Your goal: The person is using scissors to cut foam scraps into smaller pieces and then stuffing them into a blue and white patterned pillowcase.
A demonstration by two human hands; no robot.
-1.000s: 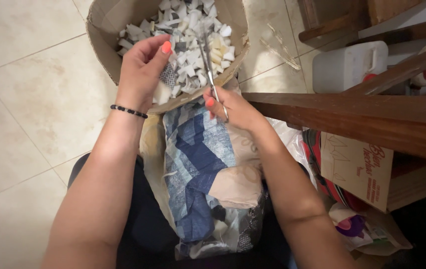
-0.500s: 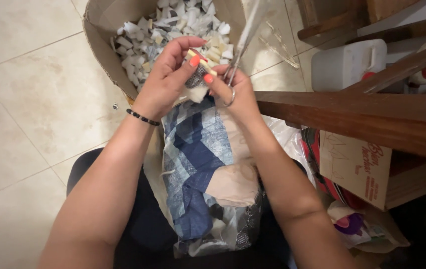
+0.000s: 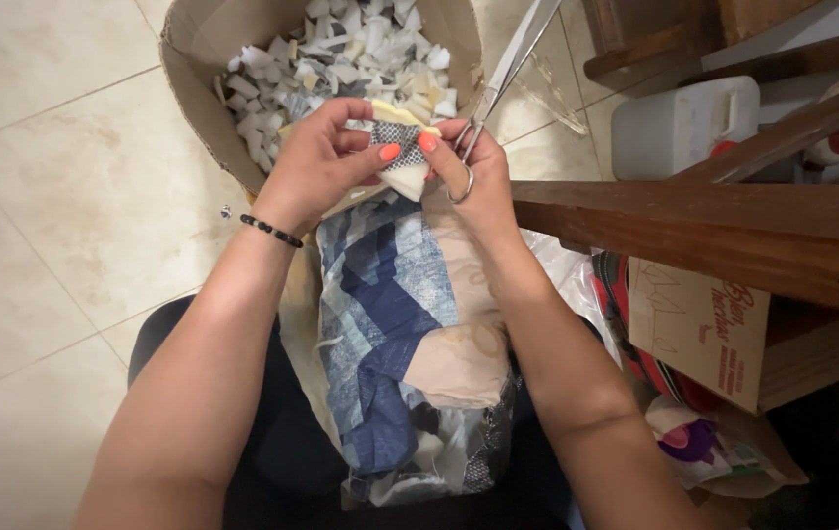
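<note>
your left hand (image 3: 316, 162) and right hand (image 3: 464, 172) now pinch one small cloth piece (image 3: 398, 137) together above the box (image 3: 194, 98) of scraps, where a second ago your left reached into it alone. the scissors (image 3: 508, 69) hang on your right fingers, blades pointing up and away, so no cutting happens at this moment.

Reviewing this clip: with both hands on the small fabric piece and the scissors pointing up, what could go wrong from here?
The scissors hang from the right hand by one ring with blades pointing up, so they might slip or catch the left hand. The fabric scrap is pinched only at its edges above the cardboard box; it might drop among the cut pieces.
</note>
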